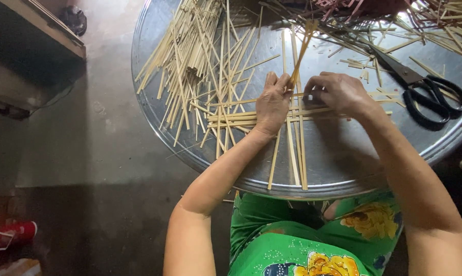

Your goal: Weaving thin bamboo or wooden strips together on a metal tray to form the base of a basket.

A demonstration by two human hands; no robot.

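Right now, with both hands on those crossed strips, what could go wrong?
The left hand pins crossed bamboo strips while lifting one; easing off could let the flat lattice slide apart on the smooth metal tray. The black scissors lie close beside the right hand, and thin strip edges might splinter into fingers.

A round metal tray [338,158] carries loose bamboo strips [190,66], crossed strips [297,148] and black scissors [420,87].

Left hand [272,105] and right hand [338,94] press crossed pale bamboo strips [292,115] on a round metal tray [343,163]; black-handled scissors [420,89] lie near.
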